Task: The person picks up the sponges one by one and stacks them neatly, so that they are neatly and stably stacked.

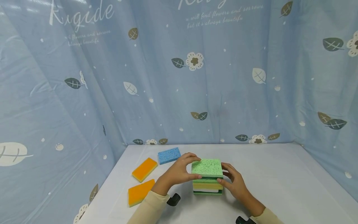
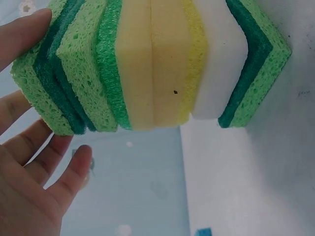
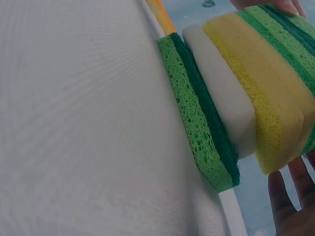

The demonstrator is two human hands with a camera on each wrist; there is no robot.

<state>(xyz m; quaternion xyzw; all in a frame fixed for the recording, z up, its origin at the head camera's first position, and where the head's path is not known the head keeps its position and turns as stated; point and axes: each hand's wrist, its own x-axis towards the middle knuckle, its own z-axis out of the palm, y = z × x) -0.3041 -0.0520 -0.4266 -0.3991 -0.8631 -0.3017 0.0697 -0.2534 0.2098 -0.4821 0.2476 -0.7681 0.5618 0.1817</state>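
Note:
A stack of sponges (image 1: 207,186) stands on the white table. A green sponge (image 1: 207,167) with a dark green scouring side lies on top, over another green one facing it. Below are cream-and-coloured sponges (image 2: 152,64), a white sponge block (image 3: 221,88) and a green scouring sponge (image 3: 197,123) at the bottom. From the left, my left hand (image 1: 179,171) grips the top sponge, thumb at its front corner and fingers toward the back. At the right side, my right hand (image 1: 233,180) holds the upper green sponges, thumb at the front corner, fingers behind.
Left of the stack lie two orange sponges, one farther back (image 1: 144,169) and one nearer (image 1: 140,192), partly behind the left forearm. A blue sponge (image 1: 169,156) rests beyond the left hand. A patterned blue curtain (image 1: 195,93) hangs behind the table and along its sides.

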